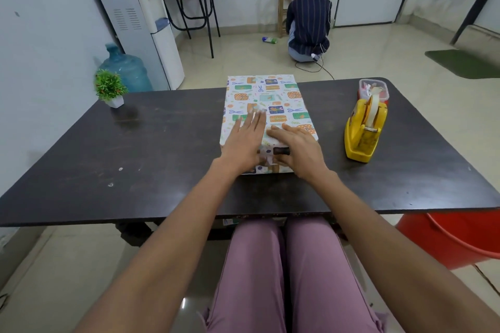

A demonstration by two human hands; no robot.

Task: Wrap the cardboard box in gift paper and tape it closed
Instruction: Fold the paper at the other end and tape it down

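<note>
— Box (266,105)? Mid-tabletop (162,138), fully covered in patterned paper (295,94), long axis running away from the near edge.

— Hands? Left hand (244,140) flat on the box top, fingers (255,123) spread wide, gripping nothing. Right hand (296,149) beside it, fingers flat on top, thumb hooked down over the box's near end flap (266,163); holding nothing.

— Doing it well? Probably pressing the near flap and seam. Keep left palm steady, smooth outward from the seam, crease hard along the box edge before taping.

— Materials? Thin, matte paper, crisp folds; rigid rectangular box beneath. Yellow plastic tape dispenser (364,130) right of the box, within reach.
</note>
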